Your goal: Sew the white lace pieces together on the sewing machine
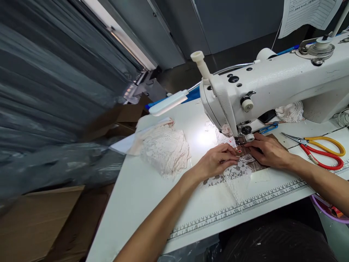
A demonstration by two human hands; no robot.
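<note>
White lace fabric point(237, 175) lies under the presser foot of the white sewing machine point(261, 87), its loose end spread toward the table's front edge. My left hand point(220, 160) is closed on the lace just left of the foot, fingers bent together. From the right, my right hand point(268, 150) grips the lace edge close to the needle, its fingertips partly hidden near the foot. A brown plate point(257, 165) shows beneath the fabric and my right hand. More gathered lace sits just behind the needle area.
A heap of white lace point(166, 147) lies on the table's left. Red and yellow scissors point(321, 147) rest at the right, with blue snips point(268, 128) by the machine. A ruler strip point(234, 214) runs along the front edge. A lamp point(169, 103) stands behind; cardboard boxes point(40, 222) are left.
</note>
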